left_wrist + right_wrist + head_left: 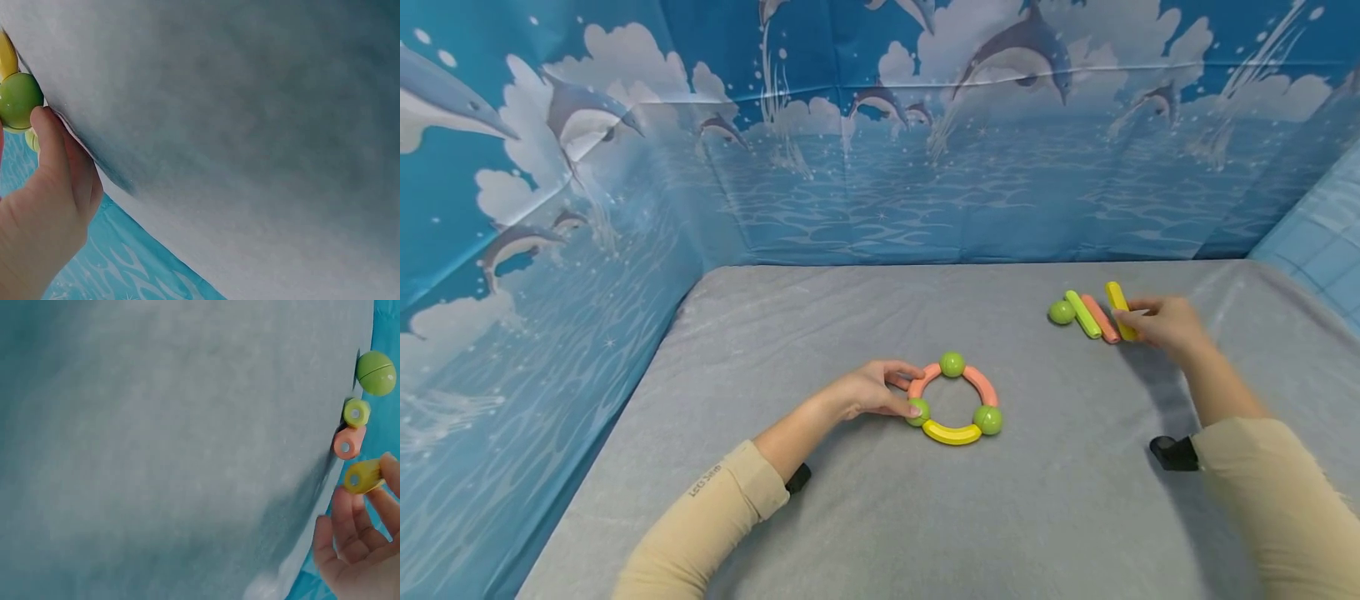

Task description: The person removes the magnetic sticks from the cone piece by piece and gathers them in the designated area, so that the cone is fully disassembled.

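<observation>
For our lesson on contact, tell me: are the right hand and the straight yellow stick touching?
Touching. The right wrist view shows it: the right hand holds the straight yellow stick, a fingertip pressed over its side.

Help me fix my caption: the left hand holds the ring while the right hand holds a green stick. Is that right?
No: the stick in the right hand is yellow, not green, as the head view shows; the rest stands.
</observation>
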The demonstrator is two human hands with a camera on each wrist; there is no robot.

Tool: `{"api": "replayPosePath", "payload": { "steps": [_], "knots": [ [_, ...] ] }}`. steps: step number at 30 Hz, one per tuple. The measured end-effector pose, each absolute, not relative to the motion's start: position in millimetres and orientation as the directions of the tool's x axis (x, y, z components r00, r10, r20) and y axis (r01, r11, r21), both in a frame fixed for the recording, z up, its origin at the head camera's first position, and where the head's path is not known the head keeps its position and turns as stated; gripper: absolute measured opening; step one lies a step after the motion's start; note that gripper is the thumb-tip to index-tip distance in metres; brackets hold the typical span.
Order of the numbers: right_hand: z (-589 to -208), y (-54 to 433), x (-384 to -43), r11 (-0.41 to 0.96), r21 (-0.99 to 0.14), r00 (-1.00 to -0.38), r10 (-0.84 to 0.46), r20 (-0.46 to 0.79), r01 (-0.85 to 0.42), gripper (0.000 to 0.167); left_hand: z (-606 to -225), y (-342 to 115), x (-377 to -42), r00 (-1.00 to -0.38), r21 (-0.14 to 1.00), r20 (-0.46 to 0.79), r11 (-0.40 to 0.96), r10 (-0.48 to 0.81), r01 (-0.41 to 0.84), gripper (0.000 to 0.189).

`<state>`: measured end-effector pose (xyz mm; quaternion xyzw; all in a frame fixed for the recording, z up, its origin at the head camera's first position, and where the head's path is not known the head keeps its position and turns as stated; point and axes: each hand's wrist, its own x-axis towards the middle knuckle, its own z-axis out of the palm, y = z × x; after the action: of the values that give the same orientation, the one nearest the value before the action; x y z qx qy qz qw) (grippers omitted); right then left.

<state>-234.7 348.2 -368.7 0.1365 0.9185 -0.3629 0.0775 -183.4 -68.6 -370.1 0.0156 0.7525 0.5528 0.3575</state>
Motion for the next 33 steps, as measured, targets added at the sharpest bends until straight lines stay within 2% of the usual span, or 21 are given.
{"api": "replayPosePath", "payload": {
  "steps": [10, 17, 33],
  "knots": [
    [-375.3, 347.7, -237.1, 0.765, -0.544, -0.936, 0.235, -0.262, 0.345, 0.06, -370.9, -68.2, -183.6, -0.744, 0.842, -0.523, 0.386, 0.415, -0.376, 0.059],
    [-379.8, 347.9, -239.1, 0.765, -0.53, -0.927, 0.245, -0.284, 0.365, 0.058, -371.1, -68.2, -182.8, -0.743, 0.841, -0.525, 0.386, 0.415, -0.378, 0.059],
    [-379.2, 342.9, -237.6, 0.785, -0.52, -0.939, 0.239, -0.248, 0.337, 0.052, -370.5, -68.3, -183.4, -0.741, 0.844, -0.521, 0.386, 0.423, -0.373, 0.059]
  ]
}}
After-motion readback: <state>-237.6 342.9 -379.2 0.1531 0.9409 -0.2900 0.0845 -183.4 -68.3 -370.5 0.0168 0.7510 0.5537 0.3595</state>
